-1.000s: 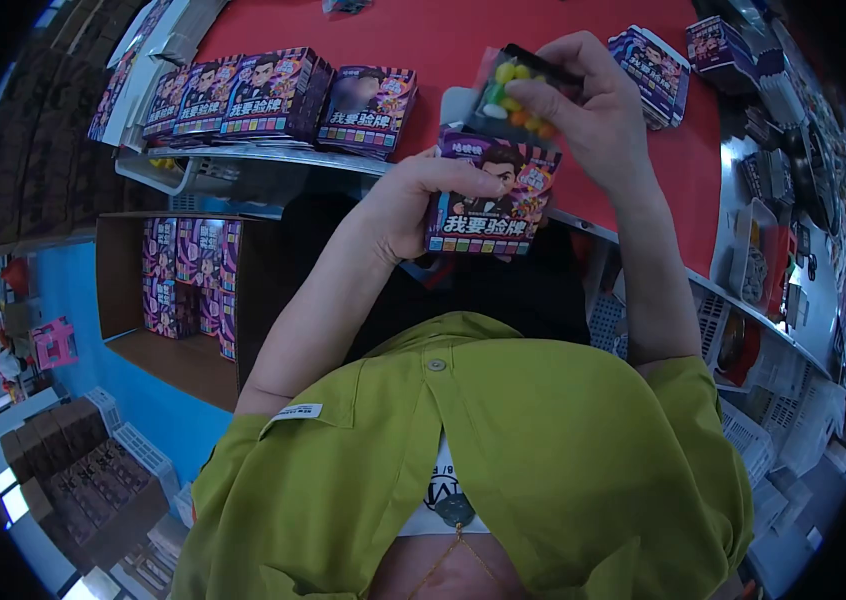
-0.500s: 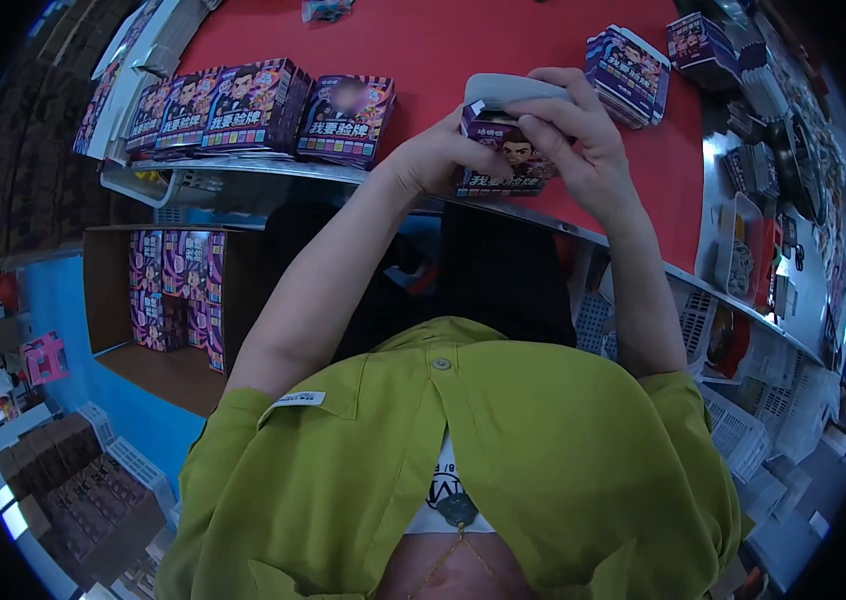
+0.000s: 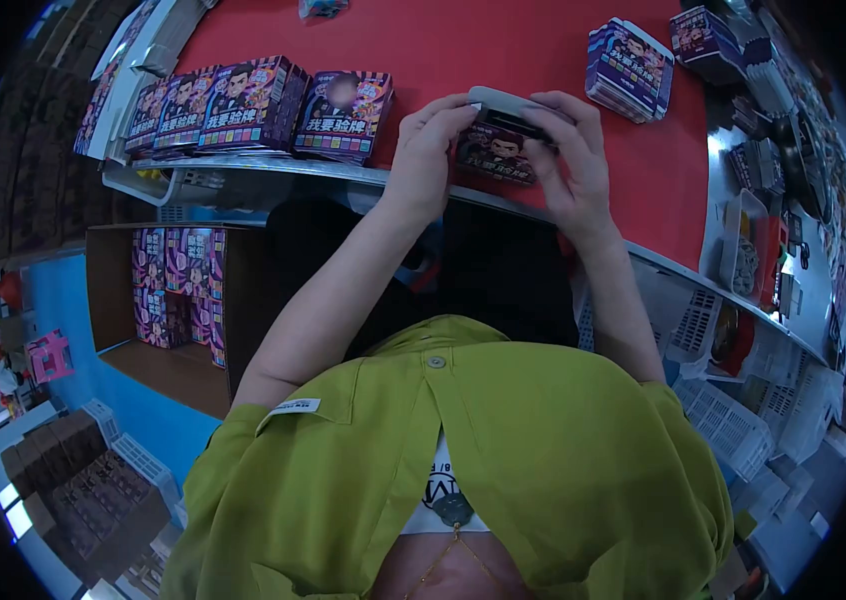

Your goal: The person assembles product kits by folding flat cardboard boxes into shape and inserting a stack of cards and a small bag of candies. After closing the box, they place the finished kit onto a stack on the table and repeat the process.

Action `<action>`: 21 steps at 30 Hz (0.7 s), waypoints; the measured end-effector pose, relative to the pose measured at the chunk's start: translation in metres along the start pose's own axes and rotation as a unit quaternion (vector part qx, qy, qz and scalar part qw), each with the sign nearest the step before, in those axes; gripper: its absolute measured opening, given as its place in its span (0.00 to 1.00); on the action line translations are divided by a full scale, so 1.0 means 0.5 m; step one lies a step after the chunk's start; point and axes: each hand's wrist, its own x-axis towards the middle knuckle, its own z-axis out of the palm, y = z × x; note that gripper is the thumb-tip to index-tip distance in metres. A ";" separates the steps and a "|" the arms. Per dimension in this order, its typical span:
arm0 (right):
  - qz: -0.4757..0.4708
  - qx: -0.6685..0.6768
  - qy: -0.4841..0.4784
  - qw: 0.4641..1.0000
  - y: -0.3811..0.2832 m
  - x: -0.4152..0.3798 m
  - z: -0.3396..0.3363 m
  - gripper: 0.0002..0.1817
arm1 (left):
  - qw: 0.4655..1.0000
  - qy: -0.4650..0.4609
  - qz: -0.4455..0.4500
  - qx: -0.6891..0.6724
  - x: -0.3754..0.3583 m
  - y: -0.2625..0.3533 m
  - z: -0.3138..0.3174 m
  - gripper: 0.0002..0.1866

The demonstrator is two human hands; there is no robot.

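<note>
A small purple printed box [image 3: 495, 154] with a cartoon face is held between my two hands near the front edge of the red table. Its pale top flap is raised, and a dark opening shows below the flap. My left hand [image 3: 435, 140] pinches the box's upper left corner. Around its right side, my right hand [image 3: 571, 148] has its fingers on the flap and upper edge. Left of my hands, stacks of flat purple cartons [image 3: 241, 105] lie on the table. Another carton stack [image 3: 631, 70] is to the right.
An open cardboard box [image 3: 158, 378] with purple boxes inside stands at lower left. More purple cartons [image 3: 705, 45] are at the back right. A clear bin [image 3: 742, 245] sits on the right-hand metal surface, and white baskets [image 3: 723, 420] are below it.
My left hand has moved from the front of the box to its upper left corner. The flap is lower and the box front is darker. My right hand has shifted slightly left.
</note>
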 end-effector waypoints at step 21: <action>-0.052 -0.092 -0.001 0.994 0.003 -0.041 -0.027 0.13 | 0.796 -0.146 0.386 0.442 0.009 0.034 -0.050 0.11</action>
